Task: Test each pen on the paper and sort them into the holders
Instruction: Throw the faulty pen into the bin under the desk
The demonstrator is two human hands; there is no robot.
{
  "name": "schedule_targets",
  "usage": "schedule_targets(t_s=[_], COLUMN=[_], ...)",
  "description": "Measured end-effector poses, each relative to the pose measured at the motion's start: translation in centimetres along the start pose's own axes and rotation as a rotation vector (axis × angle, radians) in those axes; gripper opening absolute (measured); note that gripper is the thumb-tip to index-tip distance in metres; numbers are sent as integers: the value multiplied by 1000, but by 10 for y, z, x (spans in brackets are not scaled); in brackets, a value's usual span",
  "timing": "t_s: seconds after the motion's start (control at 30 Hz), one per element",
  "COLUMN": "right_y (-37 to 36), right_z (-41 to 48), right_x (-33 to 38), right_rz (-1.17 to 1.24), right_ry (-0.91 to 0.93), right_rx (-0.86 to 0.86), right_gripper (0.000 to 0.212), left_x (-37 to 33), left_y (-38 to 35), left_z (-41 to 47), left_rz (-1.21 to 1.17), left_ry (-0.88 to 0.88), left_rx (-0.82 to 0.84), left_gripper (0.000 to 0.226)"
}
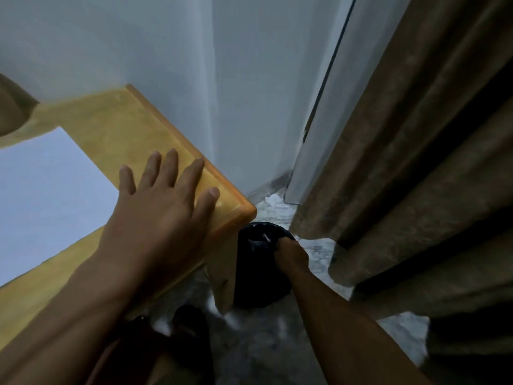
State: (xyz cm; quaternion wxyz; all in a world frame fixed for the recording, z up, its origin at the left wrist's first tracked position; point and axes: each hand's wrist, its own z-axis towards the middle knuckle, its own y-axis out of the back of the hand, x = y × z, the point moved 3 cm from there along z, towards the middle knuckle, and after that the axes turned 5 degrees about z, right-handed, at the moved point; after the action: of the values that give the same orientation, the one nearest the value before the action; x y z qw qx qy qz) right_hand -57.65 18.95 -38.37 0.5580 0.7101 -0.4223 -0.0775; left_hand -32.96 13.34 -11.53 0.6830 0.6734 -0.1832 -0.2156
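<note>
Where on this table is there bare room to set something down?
Bare wood lies on the table between the white paper and the far edge, beyond the left hand. That hand rests by the corner. Down beside the table leg it's crowded: black bag, right hand, curtain.

Head view, steeply downward – table corner (194, 173), floor (277, 343) near

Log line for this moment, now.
left hand: flat on table corner | right hand: grips bin bag on floor | paper: on table
</note>
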Motion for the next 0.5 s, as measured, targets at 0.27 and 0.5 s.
schedule_targets(t_s=[0.27, 0.5], right_y=[-14, 4], right_z=[19, 13], right_x=[-3, 5], right_rz=[29, 31], right_ry=[-13, 36], right_rx=[0, -10], right_gripper=[21, 22], left_x=[0, 0], left_y=[-3, -4], left_z=[4, 4], left_rz=[15, -1], left_ry=[-20, -6], left_rx=[-31, -15], left_gripper=[79, 81])
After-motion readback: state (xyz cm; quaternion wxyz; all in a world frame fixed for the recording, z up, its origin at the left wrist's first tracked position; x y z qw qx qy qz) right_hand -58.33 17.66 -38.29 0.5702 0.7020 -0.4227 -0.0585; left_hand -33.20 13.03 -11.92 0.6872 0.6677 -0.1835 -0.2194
